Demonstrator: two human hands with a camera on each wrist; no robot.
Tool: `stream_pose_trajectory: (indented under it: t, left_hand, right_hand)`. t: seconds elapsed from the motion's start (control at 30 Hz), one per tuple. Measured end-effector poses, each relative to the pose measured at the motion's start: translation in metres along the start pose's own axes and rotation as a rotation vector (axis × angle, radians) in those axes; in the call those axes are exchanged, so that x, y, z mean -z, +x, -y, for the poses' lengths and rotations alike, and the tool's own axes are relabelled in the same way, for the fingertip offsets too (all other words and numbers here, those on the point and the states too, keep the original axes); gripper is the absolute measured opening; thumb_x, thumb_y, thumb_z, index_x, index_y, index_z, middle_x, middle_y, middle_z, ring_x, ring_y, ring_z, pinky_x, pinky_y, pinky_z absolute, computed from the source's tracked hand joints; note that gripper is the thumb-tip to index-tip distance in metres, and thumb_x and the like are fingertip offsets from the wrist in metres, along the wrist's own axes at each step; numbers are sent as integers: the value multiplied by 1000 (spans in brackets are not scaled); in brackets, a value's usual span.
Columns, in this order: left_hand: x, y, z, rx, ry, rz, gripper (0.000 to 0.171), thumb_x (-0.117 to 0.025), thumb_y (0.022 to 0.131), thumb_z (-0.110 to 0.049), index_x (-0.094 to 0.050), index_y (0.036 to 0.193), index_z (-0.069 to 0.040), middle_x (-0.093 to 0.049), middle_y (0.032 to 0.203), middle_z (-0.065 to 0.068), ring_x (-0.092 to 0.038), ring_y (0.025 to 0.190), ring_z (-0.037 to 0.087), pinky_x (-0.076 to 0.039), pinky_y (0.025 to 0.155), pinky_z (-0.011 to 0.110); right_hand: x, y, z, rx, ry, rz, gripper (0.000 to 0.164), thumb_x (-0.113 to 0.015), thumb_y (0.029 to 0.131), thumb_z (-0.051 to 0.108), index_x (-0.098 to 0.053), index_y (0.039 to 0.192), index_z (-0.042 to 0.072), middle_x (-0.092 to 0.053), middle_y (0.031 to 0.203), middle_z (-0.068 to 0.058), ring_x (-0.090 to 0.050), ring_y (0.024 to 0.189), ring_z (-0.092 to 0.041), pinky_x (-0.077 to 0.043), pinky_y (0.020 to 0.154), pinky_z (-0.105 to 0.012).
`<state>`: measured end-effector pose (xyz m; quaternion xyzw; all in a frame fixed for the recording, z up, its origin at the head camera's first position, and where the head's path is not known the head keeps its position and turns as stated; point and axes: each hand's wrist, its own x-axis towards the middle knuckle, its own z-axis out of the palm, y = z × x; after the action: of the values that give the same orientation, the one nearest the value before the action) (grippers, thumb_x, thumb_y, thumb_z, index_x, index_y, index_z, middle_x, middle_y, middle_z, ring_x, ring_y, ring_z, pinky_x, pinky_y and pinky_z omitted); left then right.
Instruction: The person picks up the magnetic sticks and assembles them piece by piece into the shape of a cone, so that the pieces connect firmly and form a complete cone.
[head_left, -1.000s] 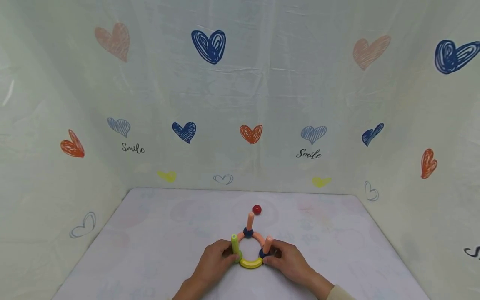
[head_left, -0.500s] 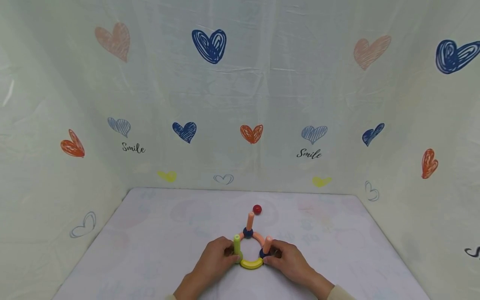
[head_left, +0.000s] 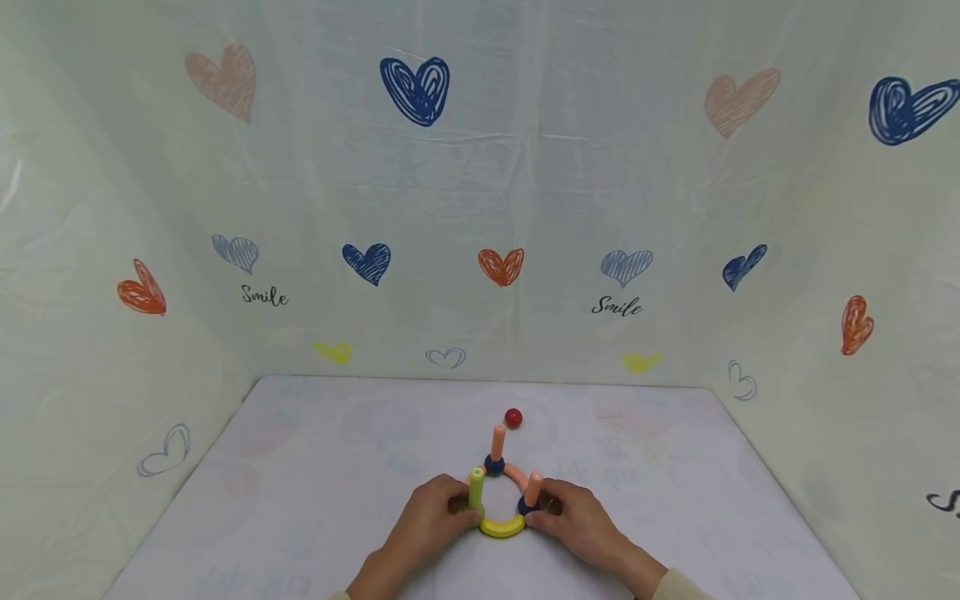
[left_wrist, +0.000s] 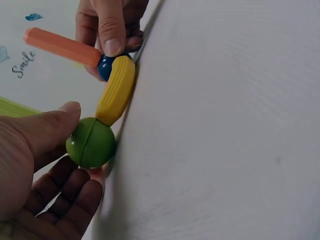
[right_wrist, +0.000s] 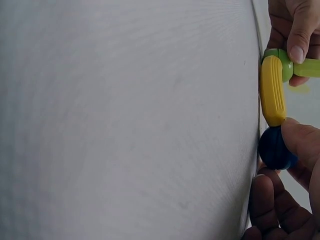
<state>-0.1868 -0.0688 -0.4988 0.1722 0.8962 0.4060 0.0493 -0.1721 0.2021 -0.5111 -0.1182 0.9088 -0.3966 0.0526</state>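
Observation:
A ring of curved toy pieces joined by balls lies on the table in the head view: a yellow curved piece in front, salmon curved pieces behind. My left hand pinches the green ball at the ring's left corner, from which a lime rod stands up. On the right, my right hand holds the dark blue ball, thumb on top, with a salmon rod upright in it. The far blue ball bears another upright salmon rod.
Just beyond the ring a red ball lies on the white table. A pale curtain printed with hearts hangs behind the table and along both sides.
The lime rod has tipped rightward from a slight left lean to about upright, my left hand shifting slightly with it. My right hand keeps its place on the blue ball.

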Motion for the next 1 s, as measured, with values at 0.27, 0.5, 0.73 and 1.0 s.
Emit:
stream_pose_trajectory:
  t: [0.27, 0.5, 0.73, 1.0]
  left_hand:
    - [-4, -4, 11, -51, -52, -40, 26, -87, 88, -31, -79, 105, -13, -68, 96, -7, -58, 82, 1, -51, 70, 24]
    - [-4, -5, 11, -46, -69, -42, 25, -87, 88, -30, -79, 105, -13, -68, 96, -7, -58, 82, 1, -52, 70, 23]
    - [-6, -7, 10, -29, -99, -49, 24, -87, 87, -28, -79, 104, -13, -68, 97, -7, -59, 82, 1, -52, 71, 23]
    - [-11, -6, 11, 1, -112, -57, 26, -88, 86, -28, -79, 105, -12, -68, 97, -6, -60, 84, 2, -52, 71, 23]
  right_hand:
    - [0, 2, 4, -5, -6, -8, 25, -83, 91, 35, -74, 111, 24, -68, 97, 10, -56, 78, -3, -47, 69, -23]
    - [2, 3, 4, 6, 14, 9, 23, -84, 90, 34, -73, 110, 27, -68, 98, 10, -55, 78, -4, -46, 69, -23]
    - [15, 6, -5, 38, 43, 107, 29, -76, 92, 13, -71, 120, 22, -69, 108, 5, -59, 85, -6, -50, 75, -23]
    - [27, 25, -5, -39, 25, -34, 31, -79, 95, 19, -73, 124, 13, -69, 100, 4, -61, 85, -11, -52, 70, -24]
